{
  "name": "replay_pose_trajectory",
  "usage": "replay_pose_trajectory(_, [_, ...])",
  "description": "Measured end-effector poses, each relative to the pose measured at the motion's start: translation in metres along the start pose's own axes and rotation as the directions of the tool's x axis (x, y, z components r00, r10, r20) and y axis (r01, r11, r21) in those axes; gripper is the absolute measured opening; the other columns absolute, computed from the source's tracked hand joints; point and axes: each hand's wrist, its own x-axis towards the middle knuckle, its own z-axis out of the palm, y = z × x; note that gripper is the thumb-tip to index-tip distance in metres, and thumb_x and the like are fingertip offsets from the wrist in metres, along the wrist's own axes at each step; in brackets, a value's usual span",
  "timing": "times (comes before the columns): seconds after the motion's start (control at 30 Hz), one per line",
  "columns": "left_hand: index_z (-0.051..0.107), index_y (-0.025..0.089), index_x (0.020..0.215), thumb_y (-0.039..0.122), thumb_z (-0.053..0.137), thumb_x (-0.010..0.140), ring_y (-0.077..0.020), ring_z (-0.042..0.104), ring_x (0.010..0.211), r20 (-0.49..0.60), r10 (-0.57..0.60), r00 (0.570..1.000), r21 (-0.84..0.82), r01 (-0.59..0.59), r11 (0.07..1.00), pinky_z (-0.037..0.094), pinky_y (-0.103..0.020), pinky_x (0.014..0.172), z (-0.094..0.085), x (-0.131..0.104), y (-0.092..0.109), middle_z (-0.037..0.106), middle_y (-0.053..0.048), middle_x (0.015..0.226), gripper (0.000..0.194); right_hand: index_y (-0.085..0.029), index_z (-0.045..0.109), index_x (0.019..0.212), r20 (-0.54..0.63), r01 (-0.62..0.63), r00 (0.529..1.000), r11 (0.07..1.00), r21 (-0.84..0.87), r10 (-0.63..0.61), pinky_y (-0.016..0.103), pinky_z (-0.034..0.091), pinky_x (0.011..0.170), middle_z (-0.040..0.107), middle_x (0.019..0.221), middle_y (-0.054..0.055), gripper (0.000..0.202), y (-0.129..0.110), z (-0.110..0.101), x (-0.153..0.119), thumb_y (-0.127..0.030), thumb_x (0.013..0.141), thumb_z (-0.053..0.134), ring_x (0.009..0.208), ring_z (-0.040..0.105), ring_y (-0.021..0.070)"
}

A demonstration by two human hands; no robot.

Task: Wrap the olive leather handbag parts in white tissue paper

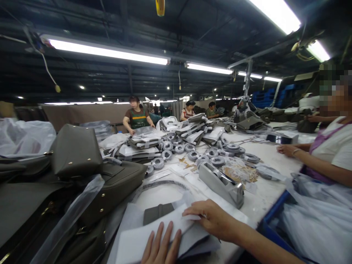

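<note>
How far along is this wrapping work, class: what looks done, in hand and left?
Done, apparently: the coils mid-table are wound into rings. In hand: the left hand lies flat on a white sheet, while the right hand pinches its edge. Left, probably: the dark piece, part of which shows beyond the sheet, and the uncovered bag on the left pile.

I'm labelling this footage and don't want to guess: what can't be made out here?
All in the head view:
- Olive-grey piece: mostly hidden under the white sheets.
- Left hand: wrist cut off by the bottom edge.
- Right hand: its own fingers hide how firm its grip is.
- Lettering on the green apron: too small and blurred.
- Blue bin: depth hidden by plastic and the frame's edge.
</note>
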Motion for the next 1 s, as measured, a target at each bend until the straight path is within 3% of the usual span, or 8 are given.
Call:
replay_pose_trajectory(0.17, [0.046,0.032,0.147,0.022,0.036,0.103,-0.0265,0.050,0.135,0.215,-0.010,0.976,-0.041,0.020,0.999,0.047,-0.042,0.107,-0.028,0.010,0.003,0.052,0.001,0.149,0.046,-0.025,0.067,0.128,0.092,0.040,0.995,0.991,-0.128,-0.028,0.039,0.039,0.115,0.068,0.131,0.004,0.050,0.001,0.005,-0.021,-0.006,0.087,0.047,0.124,0.062,0.0198])
replay_pose_trajectory(0.37, [0.046,0.027,0.146,0.016,0.045,0.099,-0.0296,0.048,0.136,0.360,0.011,0.933,-0.056,0.010,0.998,0.050,-0.046,0.106,-0.041,0.019,0.003,0.051,-0.004,0.150,0.048,-0.025,0.058,0.138,0.121,0.172,0.982,0.956,-0.236,-0.146,0.044,0.036,0.119,0.060,0.141,0.005,0.054,0.004,0.017,-0.042,-0.006,0.089,0.045,0.136,0.050,0.0184])
replay_pose_trajectory(0.67, [0.060,0.028,0.133,0.022,0.041,0.101,-0.0320,0.051,0.133,0.235,-0.153,0.960,-0.038,0.166,0.985,0.048,-0.055,0.105,-0.022,0.011,0.022,0.059,-0.003,0.142,0.037,-0.021,0.048,0.146,-0.016,0.296,0.933,0.792,-0.534,-0.360,0.048,0.037,0.118,0.057,0.145,0.005,0.064,0.018,0.048,-0.065,0.000,0.086,0.039,0.143,0.042,0.0194])
replay_pose_trajectory(0.77, [0.058,0.024,0.135,0.016,0.042,0.098,-0.0330,0.049,0.135,0.277,-0.100,0.956,-0.013,0.108,0.994,0.047,-0.054,0.107,-0.021,0.012,0.022,0.057,-0.005,0.144,0.042,-0.018,0.051,0.144,-0.049,0.290,0.918,0.749,-0.595,-0.394,0.047,0.039,0.117,0.059,0.143,0.006,0.062,0.017,0.053,-0.067,0.001,0.086,0.038,0.141,0.044,0.0200])
replay_pose_trajectory(0.87, [0.056,0.019,0.136,0.014,0.040,0.096,-0.0322,0.051,0.133,0.241,-0.010,0.970,-0.009,0.012,1.000,0.048,-0.050,0.105,-0.020,0.011,0.013,0.059,-0.009,0.142,0.044,-0.016,0.054,0.140,-0.064,0.295,0.898,0.702,-0.649,-0.436,0.042,0.041,0.116,0.062,0.139,0.005,0.053,0.019,0.056,-0.068,-0.004,0.092,0.037,0.138,0.048,0.0188])
replay_pose_trajectory(1.0, [0.055,0.018,0.137,0.014,0.040,0.097,-0.0232,0.059,0.126,0.163,0.183,0.970,-0.005,-0.185,0.983,0.043,-0.038,0.110,-0.006,0.004,-0.004,0.065,-0.006,0.135,0.043,-0.016,0.064,0.128,-0.081,0.340,0.804,0.568,-0.749,-0.589,0.039,0.031,0.121,0.070,0.128,0.002,0.034,0.023,0.056,-0.063,-0.022,0.104,0.041,0.129,0.058,0.0173])
